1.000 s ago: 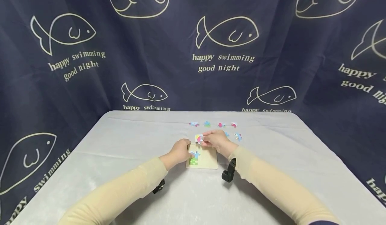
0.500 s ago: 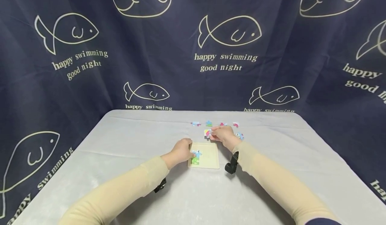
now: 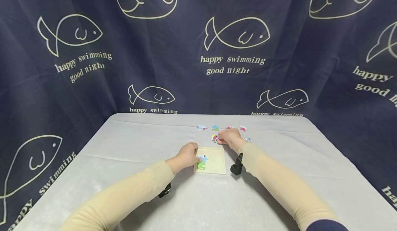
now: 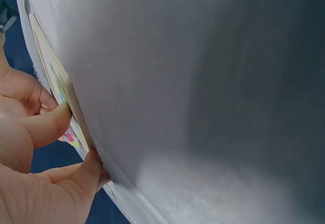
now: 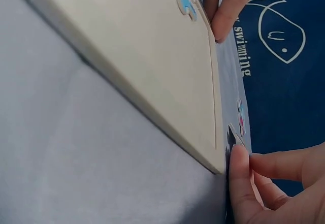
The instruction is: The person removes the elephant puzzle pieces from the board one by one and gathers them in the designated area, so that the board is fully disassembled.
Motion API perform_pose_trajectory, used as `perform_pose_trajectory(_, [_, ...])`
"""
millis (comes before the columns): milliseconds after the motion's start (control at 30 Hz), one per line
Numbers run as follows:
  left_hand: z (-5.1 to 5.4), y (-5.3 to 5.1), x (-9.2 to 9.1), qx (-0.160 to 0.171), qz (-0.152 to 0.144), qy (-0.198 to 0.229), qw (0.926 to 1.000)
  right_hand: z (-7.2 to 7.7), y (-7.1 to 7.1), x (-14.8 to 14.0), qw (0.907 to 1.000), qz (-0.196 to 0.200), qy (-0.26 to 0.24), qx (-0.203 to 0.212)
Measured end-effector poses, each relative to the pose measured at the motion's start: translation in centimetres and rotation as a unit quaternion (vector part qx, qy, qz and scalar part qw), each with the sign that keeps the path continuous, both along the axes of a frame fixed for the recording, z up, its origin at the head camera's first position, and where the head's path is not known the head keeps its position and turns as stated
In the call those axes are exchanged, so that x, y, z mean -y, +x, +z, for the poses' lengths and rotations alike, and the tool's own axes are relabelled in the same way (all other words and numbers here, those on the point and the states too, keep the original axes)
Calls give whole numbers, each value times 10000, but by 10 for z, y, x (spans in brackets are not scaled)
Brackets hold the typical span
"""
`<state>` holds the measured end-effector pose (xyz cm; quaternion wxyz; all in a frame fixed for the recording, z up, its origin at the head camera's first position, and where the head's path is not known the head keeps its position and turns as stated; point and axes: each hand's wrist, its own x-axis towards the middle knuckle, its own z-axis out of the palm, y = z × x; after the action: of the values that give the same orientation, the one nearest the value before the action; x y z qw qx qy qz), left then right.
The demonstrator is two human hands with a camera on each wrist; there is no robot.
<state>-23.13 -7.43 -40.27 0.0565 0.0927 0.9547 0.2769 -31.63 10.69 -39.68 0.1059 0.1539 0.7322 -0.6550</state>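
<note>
A pale wooden puzzle tray [image 3: 216, 160] lies on the table, with joined puzzle pieces [image 3: 201, 164] in blue and green along its left side. My left hand [image 3: 186, 154] grips the tray's left edge; in the left wrist view its thumb [image 4: 53, 122] lies over the rim and its fingers are at the far corner. Beyond the tray's far edge, my right hand [image 3: 230, 137] pinches a yellow and pink puzzle piece [image 3: 214, 137] between thumb and fingers, low over the table or touching it. The right wrist view shows this piece [image 5: 235, 134] nearly edge-on.
Several loose puzzle pieces lie in a row at the back, among them a blue and green piece [image 3: 215, 127] and a pink and white one [image 3: 243, 128]. Another blue piece [image 3: 246, 139] is partly behind my right hand. A dark fish-print curtain [image 3: 198, 52] hangs behind the grey-covered table [image 3: 139, 138].
My right hand has moved from above the tray's far left corner to the right and away, carrying the yellow and pink puzzle piece. The left hand stays on the tray.
</note>
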Motion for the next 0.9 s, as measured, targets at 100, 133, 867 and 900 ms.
perform_pose_trajectory(100, [0, 0, 0, -8, -13, -14, 10000, 1, 0, 2, 9999, -63, 152, 10])
perform_pose_trajectory(133, [0, 0, 0, -17, -22, -20, 10000, 1, 0, 2, 9998, -78, 204, 3])
perform_pose_trajectory(867, [-1, -4, 8, 317, -173, 239, 9991, 0, 3, -3, 9989, -62, 471, -38])
perform_pose_trajectory(900, [-1, -4, 9, 325, -181, 250, 9990, 1, 4, -3, 9991, -52, 430, -26])
